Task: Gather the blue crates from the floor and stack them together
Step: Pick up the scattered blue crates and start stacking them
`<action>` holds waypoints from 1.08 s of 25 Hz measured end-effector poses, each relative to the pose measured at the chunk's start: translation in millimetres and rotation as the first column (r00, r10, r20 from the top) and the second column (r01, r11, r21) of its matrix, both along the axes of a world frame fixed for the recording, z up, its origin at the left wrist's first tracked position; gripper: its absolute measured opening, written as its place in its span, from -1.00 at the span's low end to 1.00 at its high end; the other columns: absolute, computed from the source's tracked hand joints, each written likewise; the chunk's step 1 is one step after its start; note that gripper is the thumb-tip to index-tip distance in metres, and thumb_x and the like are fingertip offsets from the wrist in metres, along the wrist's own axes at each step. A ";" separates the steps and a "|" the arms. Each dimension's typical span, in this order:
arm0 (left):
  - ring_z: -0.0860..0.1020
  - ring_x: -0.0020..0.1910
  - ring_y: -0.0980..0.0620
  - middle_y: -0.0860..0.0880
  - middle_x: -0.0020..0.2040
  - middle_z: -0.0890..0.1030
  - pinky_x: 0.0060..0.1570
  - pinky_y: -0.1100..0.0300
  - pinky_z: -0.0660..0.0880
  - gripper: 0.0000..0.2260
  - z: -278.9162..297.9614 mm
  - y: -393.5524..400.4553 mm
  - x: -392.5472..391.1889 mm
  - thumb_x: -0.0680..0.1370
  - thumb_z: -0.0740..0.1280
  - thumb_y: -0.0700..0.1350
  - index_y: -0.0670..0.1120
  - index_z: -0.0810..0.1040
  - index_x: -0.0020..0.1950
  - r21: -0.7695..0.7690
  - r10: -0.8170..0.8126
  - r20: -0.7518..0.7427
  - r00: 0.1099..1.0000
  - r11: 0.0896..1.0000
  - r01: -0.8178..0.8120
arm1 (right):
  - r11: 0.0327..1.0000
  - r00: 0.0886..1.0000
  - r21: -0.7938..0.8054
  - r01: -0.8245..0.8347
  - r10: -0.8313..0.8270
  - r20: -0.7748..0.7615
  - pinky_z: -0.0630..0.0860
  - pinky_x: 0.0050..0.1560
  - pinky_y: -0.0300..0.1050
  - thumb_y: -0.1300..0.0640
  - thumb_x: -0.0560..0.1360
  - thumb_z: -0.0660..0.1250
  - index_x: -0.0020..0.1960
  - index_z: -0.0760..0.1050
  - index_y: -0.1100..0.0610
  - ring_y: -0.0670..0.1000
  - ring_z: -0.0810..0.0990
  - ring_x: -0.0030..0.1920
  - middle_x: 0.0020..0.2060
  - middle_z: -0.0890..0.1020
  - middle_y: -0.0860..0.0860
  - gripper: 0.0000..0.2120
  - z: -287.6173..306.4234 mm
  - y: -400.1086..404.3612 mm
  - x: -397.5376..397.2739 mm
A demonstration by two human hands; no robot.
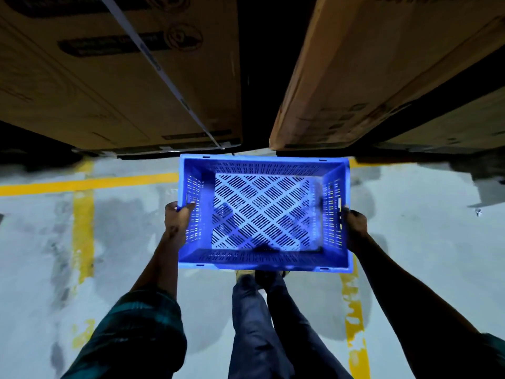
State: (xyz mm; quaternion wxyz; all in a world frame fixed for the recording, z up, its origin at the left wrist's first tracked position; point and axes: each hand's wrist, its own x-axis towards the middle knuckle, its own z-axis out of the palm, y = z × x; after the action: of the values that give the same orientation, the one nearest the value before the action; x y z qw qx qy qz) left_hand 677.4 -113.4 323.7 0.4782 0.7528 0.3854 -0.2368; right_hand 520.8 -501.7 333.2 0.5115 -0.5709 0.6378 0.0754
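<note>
Fingers of my left hand (177, 220) curl over one short wall of the single blue crate (263, 213); my right hand (355, 224) clasps the opposite wall. One slotted plastic rectangle, carried level above the grey floor (410, 228). Both arms reach forward. Two cardboard boxes (109, 77) stand ahead.

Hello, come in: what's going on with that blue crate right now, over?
Left hand and right hand grip the blue crate by its short sides. Crate empty, carried level above the floor. Cardboard boxes close ahead.
</note>
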 end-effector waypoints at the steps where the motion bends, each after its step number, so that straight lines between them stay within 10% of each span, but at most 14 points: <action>1: 0.45 -0.37 0.03 -0.14 -0.09 0.49 -0.46 0.34 0.43 -0.74 -0.3 -0.4 -2.5 0.51 0.43 -0.18 -0.09 0.37 0.07 0.008 -0.008 0.021 1.000 1.000 0.008 | 0.999 0.999 -0.035 -0.039 0.038 -0.018 0.46 -0.03 0.05 -0.02 0.62 0.23 0.01 0.53 0.25 0.12 0.50 -0.10 -0.09 0.52 0.20 -0.68 -2.7 1.5 -2.7; 7: 0.58 0.14 -0.25 -0.21 0.24 0.55 0.23 -0.16 0.49 -0.41 16.0 2.5 -41.8 0.47 0.37 -0.11 0.03 0.22 0.45 0.222 -0.313 -0.148 0.938 0.914 0.340 | 0.900 0.892 -0.104 -0.423 0.394 -0.224 0.47 0.05 0.06 -0.01 0.63 0.21 0.24 0.40 0.31 0.29 0.57 0.11 0.14 0.56 0.35 -0.61 5.7 12.5 -15.6; 23: 0.50 -0.30 0.07 -0.06 -0.04 0.54 -0.33 0.24 0.44 -0.63 10.9 3.0 11.4 0.52 0.41 -0.09 -0.07 0.31 0.22 0.057 -0.250 -0.061 0.966 0.966 0.253 | 0.997 0.994 -0.060 -0.052 0.057 0.095 0.39 -0.05 0.04 0.26 0.59 0.24 -0.16 0.45 0.09 0.05 0.45 -0.22 -0.24 0.51 0.09 -0.83 8.4 8.0 13.0; 27: 0.49 -0.31 0.05 -0.09 -0.03 0.52 -0.30 0.19 0.46 -0.63 3.1 3.9 7.1 0.52 0.40 -0.11 -0.10 0.27 0.19 0.095 -0.372 -0.100 0.923 0.920 0.381 | 0.974 0.981 -0.117 -0.195 0.191 -0.047 0.44 0.01 0.02 0.13 0.60 0.22 0.11 0.52 0.24 0.09 0.50 -0.03 -0.09 0.54 0.15 -0.79 0.1 -1.2 18.5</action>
State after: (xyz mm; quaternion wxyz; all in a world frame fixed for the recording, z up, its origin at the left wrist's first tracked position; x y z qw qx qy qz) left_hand 684.5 -109.5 326.8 0.3646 0.8286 0.2648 -0.3321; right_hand 539.3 -502.9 333.2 0.4547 -0.6587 0.5917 0.0959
